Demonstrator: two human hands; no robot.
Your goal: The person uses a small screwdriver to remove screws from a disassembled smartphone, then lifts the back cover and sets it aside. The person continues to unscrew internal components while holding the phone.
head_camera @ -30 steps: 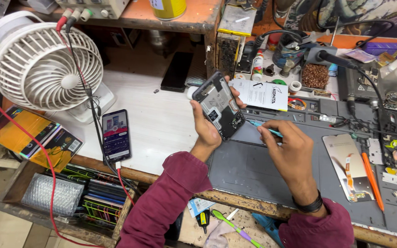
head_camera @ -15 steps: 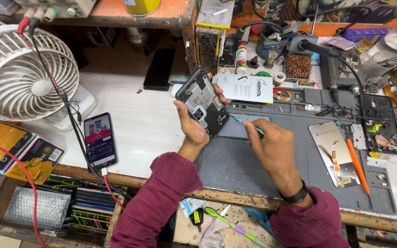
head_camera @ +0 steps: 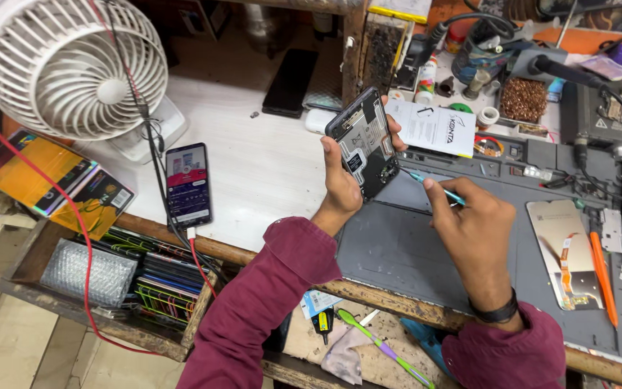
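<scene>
The table [head_camera: 268,166] is white on its left half, and a grey mat [head_camera: 397,252] covers its right half. A white fan [head_camera: 73,65] stands at the far left of the table, facing the camera. Just right of the fan's base, a lit phone [head_camera: 188,185] lies flat on the white top with a cable plugged into its near end. A dark phone [head_camera: 291,83] lies face down farther back. On the right part of the mat rests a detached screen panel [head_camera: 566,252], with an orange tool [head_camera: 602,277] just beside it.

The opened phone [head_camera: 363,142] is held above the seam between the white top and the mat, near the middle of the view. Its back cover is off and the inner parts face the camera. Its long axis runs from upper left to lower right, tilted, with the top end pointing away from the person.

The left hand [head_camera: 343,184] wraps the opened phone from below, the grip pressed on both long edges, thumb on the near edge. The right hand [head_camera: 473,230] hovers over the mat, its grip pinching a thin teal tool [head_camera: 433,186] whose tip points at the lower end of the opened phone.
</scene>
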